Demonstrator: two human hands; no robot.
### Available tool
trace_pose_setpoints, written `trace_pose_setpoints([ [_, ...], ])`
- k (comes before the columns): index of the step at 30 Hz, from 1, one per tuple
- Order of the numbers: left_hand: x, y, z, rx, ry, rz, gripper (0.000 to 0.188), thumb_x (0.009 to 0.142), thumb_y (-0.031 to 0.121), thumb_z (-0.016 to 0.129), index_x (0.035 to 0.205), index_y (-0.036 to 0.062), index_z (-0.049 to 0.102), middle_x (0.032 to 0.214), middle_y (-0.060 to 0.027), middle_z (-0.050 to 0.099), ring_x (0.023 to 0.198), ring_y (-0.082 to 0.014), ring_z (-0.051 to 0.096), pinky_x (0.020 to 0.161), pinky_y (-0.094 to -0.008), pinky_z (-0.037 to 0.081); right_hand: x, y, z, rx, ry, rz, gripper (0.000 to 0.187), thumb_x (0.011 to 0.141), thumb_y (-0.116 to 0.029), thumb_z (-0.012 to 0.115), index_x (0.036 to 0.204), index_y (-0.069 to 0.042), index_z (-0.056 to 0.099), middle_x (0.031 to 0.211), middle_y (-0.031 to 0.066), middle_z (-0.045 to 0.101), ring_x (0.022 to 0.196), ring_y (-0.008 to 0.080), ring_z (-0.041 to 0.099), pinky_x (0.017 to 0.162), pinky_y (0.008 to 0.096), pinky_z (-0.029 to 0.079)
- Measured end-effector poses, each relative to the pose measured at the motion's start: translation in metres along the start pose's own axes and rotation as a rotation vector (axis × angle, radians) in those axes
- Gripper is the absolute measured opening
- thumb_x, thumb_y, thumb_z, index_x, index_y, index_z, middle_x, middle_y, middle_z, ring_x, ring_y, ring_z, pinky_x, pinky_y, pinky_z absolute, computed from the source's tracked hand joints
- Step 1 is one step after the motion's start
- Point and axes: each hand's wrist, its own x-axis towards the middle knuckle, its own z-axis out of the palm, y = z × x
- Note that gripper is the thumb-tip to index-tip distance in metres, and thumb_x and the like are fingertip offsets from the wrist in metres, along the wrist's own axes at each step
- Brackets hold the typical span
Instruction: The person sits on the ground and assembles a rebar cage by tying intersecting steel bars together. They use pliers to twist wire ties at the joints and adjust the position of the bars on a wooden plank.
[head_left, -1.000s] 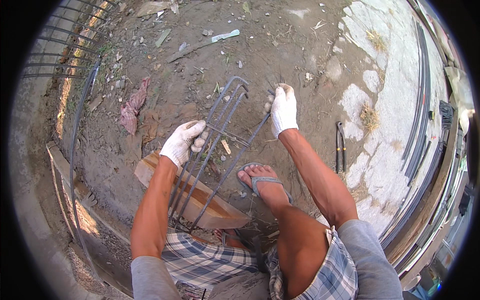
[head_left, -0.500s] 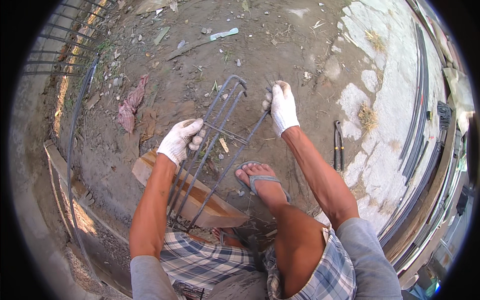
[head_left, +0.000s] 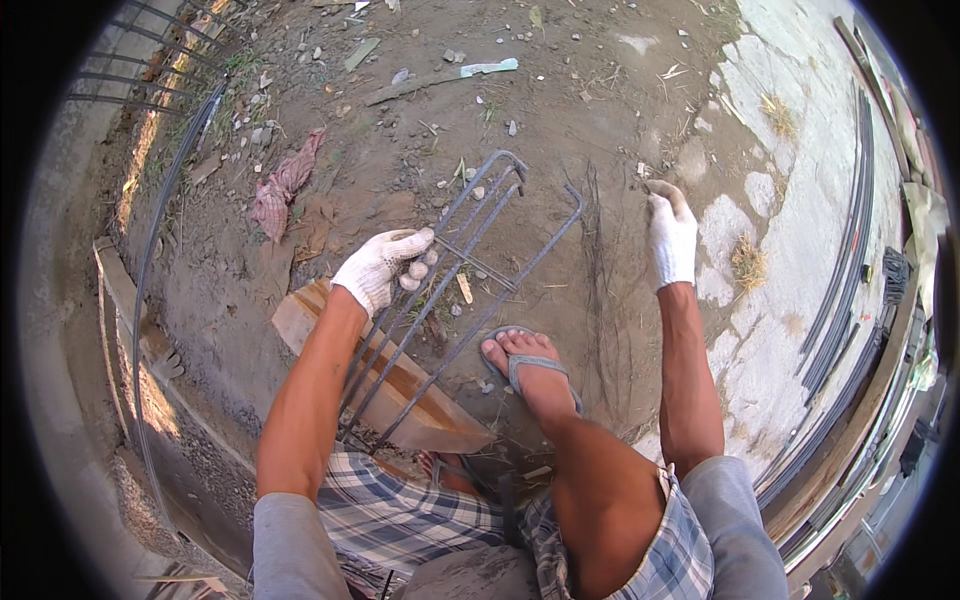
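My left hand [head_left: 385, 268], in a white knit glove, is closed on a frame of thin steel rebar [head_left: 462, 245]. Several long bars run side by side, hooked at their far ends and joined by a cross-piece. The near part lies over a wooden block [head_left: 430, 420]. Off to the right, apart from the frame, is my gloved right hand [head_left: 672, 228], its fingers curled together at the tips; whatever they may hold is too small to make out. Thin dark wires [head_left: 597, 260] lie on the dirt between frame and right hand.
Long dark bars [head_left: 840, 250] lie on the broken concrete at right. More rebar [head_left: 140, 75] stands out at the upper left. A crumpled reddish cloth [head_left: 285, 190] and a stick [head_left: 415, 85] lie on the dirt. My sandalled foot [head_left: 530, 365] is beside the frame.
My right hand has let go of the hooked bar and moved right. The pliers seen earlier are now out of sight around my right arm. My left hand keeps its hold.
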Motion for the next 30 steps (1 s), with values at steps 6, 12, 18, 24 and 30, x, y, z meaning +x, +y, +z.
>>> trace_pose_setpoints([
  [6, -0.012, -0.002, 0.002, 0.022, -0.002, -0.018, 0.030, 0.106, 0.027, 0.078, 0.121, 0.0042, 0.068, 0.097, -0.0023, 0.070, 0.069, -0.0053, 0.059, 0.051, -0.0196, 0.042, -0.055, -0.035, -0.048, -0.253, -0.220, -0.052, 0.021, 0.108, -0.013, 0.066, 0.122, -0.001, 0.076, 0.109, 0.0083, 0.079, 0.101, 0.0173, 0.072, 0.091, 0.0333, 0.056],
  [12, -0.005, 0.004, 0.002, 0.032, -0.011, 0.000, 0.031, 0.105, 0.028, 0.079, 0.121, 0.0036, 0.069, 0.097, -0.0024, 0.070, 0.069, -0.0048, 0.059, 0.051, -0.0197, 0.042, -0.065, -0.075, 0.000, -0.445, -0.436, -0.388, 0.022, 0.104, -0.008, 0.062, 0.123, -0.001, 0.072, 0.105, 0.0200, 0.076, 0.097, 0.0302, 0.077, 0.090, 0.0376, 0.058],
  [18, 0.001, -0.001, -0.002, 0.011, -0.026, 0.005, 0.030, 0.105, 0.028, 0.079, 0.119, 0.0039, 0.069, 0.096, -0.0022, 0.069, 0.069, -0.0047, 0.058, 0.050, -0.0191, 0.042, -0.081, -0.061, 0.036, -0.503, -0.527, -0.504, 0.020, 0.107, -0.014, 0.065, 0.123, -0.004, 0.072, 0.107, 0.0194, 0.077, 0.103, 0.0420, 0.076, 0.089, 0.0430, 0.060],
  [24, 0.003, -0.003, -0.003, 0.011, -0.039, 0.016, 0.027, 0.105, 0.027, 0.079, 0.115, 0.0044, 0.070, 0.095, -0.0016, 0.069, 0.068, -0.0048, 0.058, 0.050, -0.0189, 0.041, -0.087, -0.063, 0.056, -0.597, -0.576, -0.674, 0.021, 0.104, -0.012, 0.066, 0.124, -0.009, 0.073, 0.103, 0.0188, 0.075, 0.096, 0.0414, 0.075, 0.083, 0.0479, 0.061],
  [30, 0.005, -0.004, -0.004, 0.018, -0.061, 0.029, 0.028, 0.105, 0.028, 0.080, 0.115, 0.0036, 0.071, 0.094, -0.0021, 0.070, 0.068, -0.0052, 0.059, 0.049, -0.0200, 0.042, -0.084, -0.088, 0.070, -0.732, -0.561, -0.789, 0.025, 0.104, -0.015, 0.068, 0.128, -0.017, 0.074, 0.105, 0.0157, 0.076, 0.093, 0.0378, 0.076, 0.079, 0.0455, 0.062],
])
